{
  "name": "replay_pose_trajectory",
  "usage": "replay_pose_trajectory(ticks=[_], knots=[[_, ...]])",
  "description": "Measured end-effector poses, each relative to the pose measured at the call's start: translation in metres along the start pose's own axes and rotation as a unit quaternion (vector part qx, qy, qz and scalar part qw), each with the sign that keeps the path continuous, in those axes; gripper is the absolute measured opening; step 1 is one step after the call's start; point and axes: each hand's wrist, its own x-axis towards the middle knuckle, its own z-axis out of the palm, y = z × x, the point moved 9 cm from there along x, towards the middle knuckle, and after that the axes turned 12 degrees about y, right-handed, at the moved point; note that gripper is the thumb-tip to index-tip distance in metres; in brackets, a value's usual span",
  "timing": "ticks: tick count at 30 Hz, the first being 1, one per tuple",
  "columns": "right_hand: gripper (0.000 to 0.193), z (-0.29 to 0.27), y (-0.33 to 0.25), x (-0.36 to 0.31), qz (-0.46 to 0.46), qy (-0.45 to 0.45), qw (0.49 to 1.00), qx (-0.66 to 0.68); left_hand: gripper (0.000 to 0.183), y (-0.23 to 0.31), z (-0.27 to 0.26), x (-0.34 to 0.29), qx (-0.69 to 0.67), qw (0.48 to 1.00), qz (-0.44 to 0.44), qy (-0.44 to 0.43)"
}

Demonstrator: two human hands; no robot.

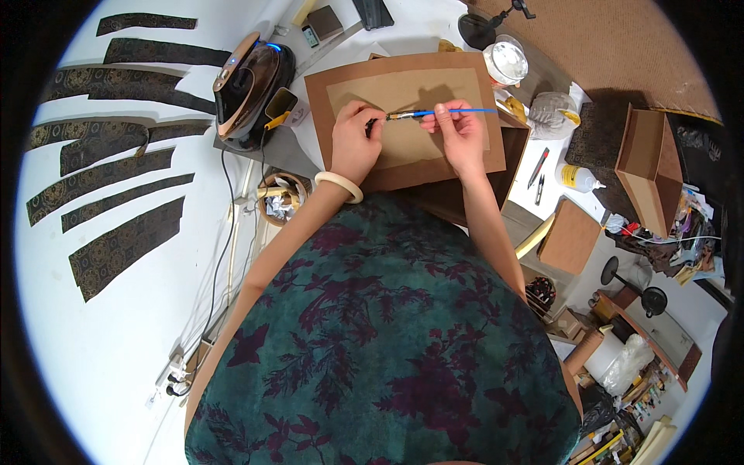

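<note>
Fingers of the right hand [463, 146] are clamped on the blue handle of the brush [420, 115], thumb uppermost; those of the left hand [356, 143] curl together at its dark tip — whether they pinch the bristles or a small dark bit, I cannot tell. The brush lies crosswise above the tan panel [446, 87] of the brown board [403, 70], handle end to the right.

It should handle light and stiff along its thin shaft, soft only at the tip. The handle looks smooth, so it may roll or slip in damp fingers; best held near the metal collar, the bristles touched gently, since a hard pull could splay them. The iron [244, 101] stands left of the board — the white tub [508, 63] and glue bottle [577, 178] to the right.
</note>
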Motion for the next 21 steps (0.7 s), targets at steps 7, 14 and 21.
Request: replay_pose_trajectory(ticks=[7, 14, 21], knots=[[0.01, -0.022, -0.001, 0.004, -0.017, 0.028, 0.999, -0.033, 0.008, -0.003, -0.001, 0.002, -0.008, 1.0, -0.007, -0.002], [0.011, -0.034, -0.003, 0.006, -0.015, 0.062, 0.997, -0.037, 0.006, -0.005, 0.0, 0.002, -0.031, 0.998, -0.056, -0.013], [0.009, -0.031, 0.009, 0.004, 0.004, 0.079, 0.996, -0.031, 0.007, -0.005, -0.002, 0.003, -0.031, 0.999, -0.04, -0.005]])
